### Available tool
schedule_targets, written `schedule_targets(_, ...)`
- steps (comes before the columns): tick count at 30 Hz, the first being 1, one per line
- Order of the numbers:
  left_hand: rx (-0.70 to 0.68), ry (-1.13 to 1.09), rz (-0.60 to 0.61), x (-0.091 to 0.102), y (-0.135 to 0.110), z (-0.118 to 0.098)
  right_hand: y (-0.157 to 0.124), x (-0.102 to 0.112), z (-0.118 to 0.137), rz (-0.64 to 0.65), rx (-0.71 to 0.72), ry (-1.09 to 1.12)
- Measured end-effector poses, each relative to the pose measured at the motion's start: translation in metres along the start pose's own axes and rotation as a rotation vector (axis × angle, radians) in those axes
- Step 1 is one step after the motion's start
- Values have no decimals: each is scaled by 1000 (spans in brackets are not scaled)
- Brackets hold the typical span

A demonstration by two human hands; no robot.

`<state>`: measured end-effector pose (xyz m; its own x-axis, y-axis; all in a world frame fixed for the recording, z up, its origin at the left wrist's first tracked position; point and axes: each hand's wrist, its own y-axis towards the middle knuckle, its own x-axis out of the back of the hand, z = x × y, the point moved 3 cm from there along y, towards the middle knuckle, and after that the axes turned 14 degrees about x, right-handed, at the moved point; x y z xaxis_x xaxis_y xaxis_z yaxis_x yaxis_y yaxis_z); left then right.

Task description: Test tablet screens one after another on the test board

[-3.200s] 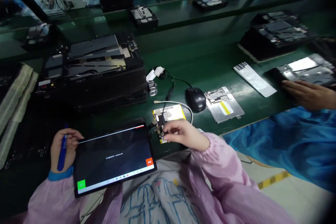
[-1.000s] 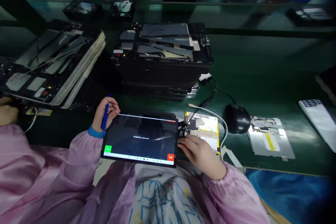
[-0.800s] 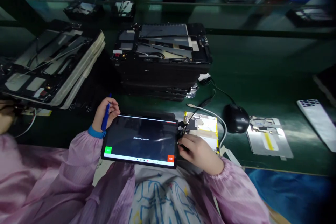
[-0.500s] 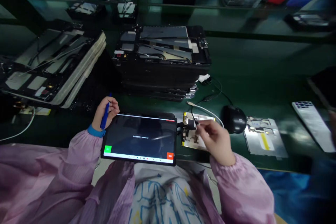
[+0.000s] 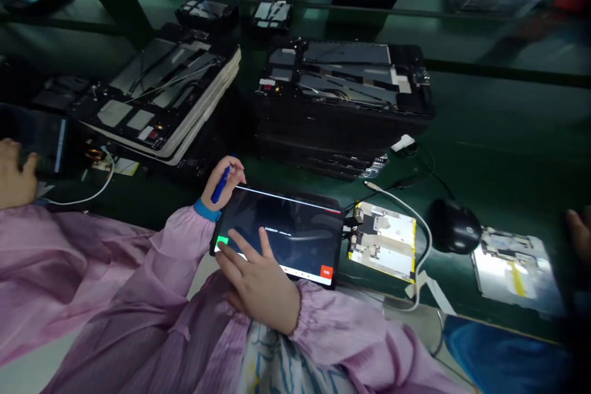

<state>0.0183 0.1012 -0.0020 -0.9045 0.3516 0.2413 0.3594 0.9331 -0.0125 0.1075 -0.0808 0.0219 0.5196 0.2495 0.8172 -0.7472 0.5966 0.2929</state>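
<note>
My left hand [image 5: 225, 181] holds a blue pen [image 5: 221, 184], and its curled fingers are at the upper left corner of a dark tablet screen [image 5: 300, 237]. Over the lower left of that screen lies my right hand [image 5: 258, 280], open with spread fingers and holding nothing. One of its fingertips is at the green button [image 5: 222, 242]. A red button [image 5: 326, 272] shows in the lower right corner. Dark connectors join the tablet's right side to a circuit board assembly [image 5: 385, 240] with taped cables. A white cable [image 5: 406, 206] curves around the assembly.
Stacked black tablet housings [image 5: 344, 92] stand behind the tablet, and another stack [image 5: 161, 92] is at left. A black rounded device [image 5: 455, 226] and a silver board plate [image 5: 517, 268] are at right. Another person's hand [image 5: 17, 175] is at the left edge.
My right hand has left the thin dark cable near the board assembly and moved left over the screen, fingers spread. My left hand keeps the pen. The view has turned left.
</note>
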Motion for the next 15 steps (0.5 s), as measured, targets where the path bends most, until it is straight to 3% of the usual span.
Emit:
schedule_targets(5,-9,14,4,0,-2,-1,-22,18,-1,-149,-5,-82)
schedule_targets(9,-4,51,-9,0,-2,-1,-65,36,-8,-225,-210,-254)
schedule_targets(15,-2,34,5,-2,-2,-2,-111,22,-12,-304,-430,-457)
